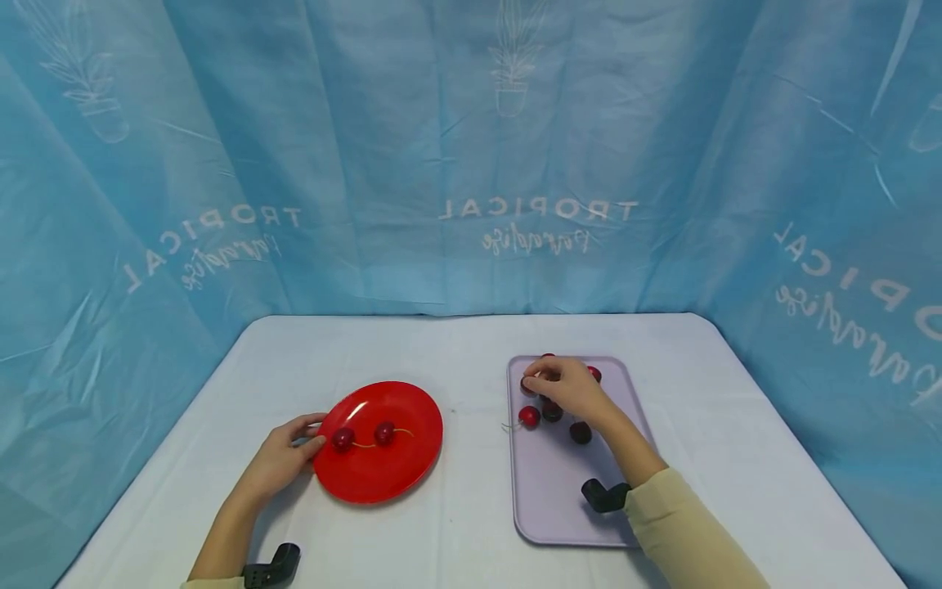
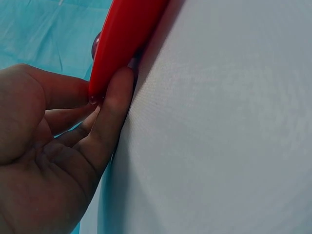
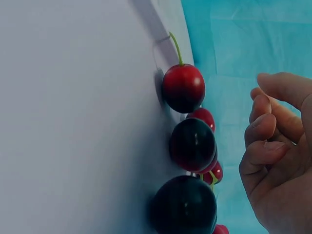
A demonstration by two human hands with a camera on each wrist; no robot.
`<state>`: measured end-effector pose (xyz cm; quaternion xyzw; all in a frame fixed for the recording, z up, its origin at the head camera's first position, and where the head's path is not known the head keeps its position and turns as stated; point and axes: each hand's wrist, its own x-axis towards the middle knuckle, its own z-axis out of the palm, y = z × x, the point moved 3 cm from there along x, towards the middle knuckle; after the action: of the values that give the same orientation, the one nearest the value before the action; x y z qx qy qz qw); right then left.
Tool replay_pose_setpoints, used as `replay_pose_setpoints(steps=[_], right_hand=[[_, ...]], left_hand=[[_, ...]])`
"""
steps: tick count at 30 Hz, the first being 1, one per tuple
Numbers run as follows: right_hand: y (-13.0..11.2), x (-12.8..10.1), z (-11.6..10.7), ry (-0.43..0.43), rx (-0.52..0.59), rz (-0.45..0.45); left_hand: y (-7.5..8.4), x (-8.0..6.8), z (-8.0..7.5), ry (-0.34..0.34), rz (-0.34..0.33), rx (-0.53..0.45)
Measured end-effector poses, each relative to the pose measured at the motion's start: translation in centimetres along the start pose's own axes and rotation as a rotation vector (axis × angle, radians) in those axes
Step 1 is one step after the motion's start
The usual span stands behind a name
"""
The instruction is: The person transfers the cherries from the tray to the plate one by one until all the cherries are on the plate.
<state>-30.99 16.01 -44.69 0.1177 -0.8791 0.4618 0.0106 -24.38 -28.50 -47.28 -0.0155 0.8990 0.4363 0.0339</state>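
Note:
My left hand (image 1: 283, 458) pinches the left rim of a round red plate (image 1: 379, 483). In the left wrist view the thumb lies on the rim's upper side and a finger (image 2: 117, 92) goes beneath it. Two red cherries (image 1: 343, 439) with stems lie on the plate. Over the far part of a lilac tray (image 1: 552, 499) hovers my right hand (image 1: 570, 388), its fingers loosely bent. A dark cherry (image 1: 528, 386) shows right by its fingertips in the head view. The right wrist view shows the hand above the cherries, with nothing visible between thumb and fingers.
Several more cherries lie on the tray, among them a bright red one (image 1: 529, 417) whose stem crosses the left rim and a dark one (image 1: 580, 433) nearer me. A white cloth (image 1: 456, 523) covers the table. Blue printed curtains (image 1: 383, 164) hang behind and at both sides.

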Motion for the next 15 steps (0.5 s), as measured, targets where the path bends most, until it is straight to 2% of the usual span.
replay_pose_setpoints(steps=[15], right_hand=[[1.4,0.0,-0.8,0.027,-0.043,0.053]], left_hand=[[-0.2,0.1,0.0,-0.01,0.0,-0.027]])
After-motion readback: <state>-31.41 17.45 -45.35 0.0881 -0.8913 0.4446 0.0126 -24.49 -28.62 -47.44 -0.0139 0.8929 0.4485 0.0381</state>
